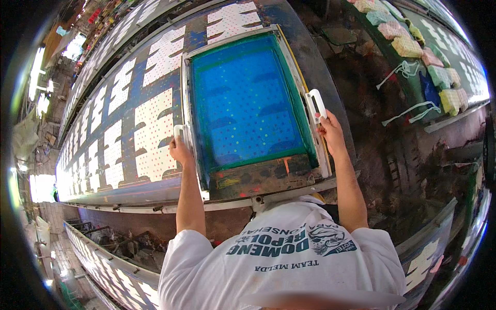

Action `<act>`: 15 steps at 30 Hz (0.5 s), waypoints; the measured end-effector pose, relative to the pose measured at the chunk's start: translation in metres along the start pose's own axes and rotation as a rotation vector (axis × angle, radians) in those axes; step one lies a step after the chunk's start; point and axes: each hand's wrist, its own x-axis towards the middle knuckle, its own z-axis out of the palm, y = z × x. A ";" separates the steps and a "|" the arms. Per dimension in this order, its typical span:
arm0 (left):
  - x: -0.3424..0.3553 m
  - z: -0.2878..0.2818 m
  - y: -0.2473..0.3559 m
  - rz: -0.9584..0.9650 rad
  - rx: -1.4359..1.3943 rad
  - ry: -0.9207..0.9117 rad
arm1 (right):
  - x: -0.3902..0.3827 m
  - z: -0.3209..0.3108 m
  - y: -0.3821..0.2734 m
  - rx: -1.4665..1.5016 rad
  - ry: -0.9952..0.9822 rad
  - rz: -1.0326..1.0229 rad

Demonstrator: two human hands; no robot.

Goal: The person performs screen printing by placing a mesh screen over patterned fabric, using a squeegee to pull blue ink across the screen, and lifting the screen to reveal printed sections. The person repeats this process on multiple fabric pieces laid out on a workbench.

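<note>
A screen-printing frame (303, 98) with blue mesh and green inner borders lies on a long stained table (150, 188). Coloured dots show through its mesh. My left hand (181, 151) is closed around a white handle (179, 131) on the frame's left side. On the opposite side, my right hand (332, 132) grips a larger white handle (316, 102), whose upper part stands clear of the fingers. Just left of the frame lies a white, dotted cut fabric piece (156, 138). Several similar pieces run in rows down the table, and one (233, 21) lies beyond the frame.
A metal rail (144, 208) with small fittings runs along the table's near edge. Another table (439, 57) at the right carries folded pastel cloth bundles (406, 45) and white ties (413, 114). Behind me at lower left is another table (111, 263) with white pieces.
</note>
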 end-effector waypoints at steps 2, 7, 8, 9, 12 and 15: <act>-0.004 0.001 0.003 0.013 0.019 0.026 | -0.010 0.003 -0.002 -0.114 0.039 -0.035; -0.005 0.003 0.004 -0.024 0.064 0.031 | -0.048 0.019 -0.014 -0.610 0.274 -0.420; -0.004 0.004 0.002 -0.026 0.064 0.037 | -0.060 0.027 -0.016 -0.785 0.332 -0.515; -0.004 0.005 -0.001 -0.014 0.056 0.044 | -0.072 0.036 -0.016 -0.757 0.265 -0.535; -0.001 0.006 -0.008 -0.123 0.034 0.006 | -0.108 0.079 -0.012 -0.875 -0.188 -0.511; -0.004 0.005 -0.006 0.087 0.195 0.092 | -0.136 0.124 -0.003 -1.032 -0.750 -0.359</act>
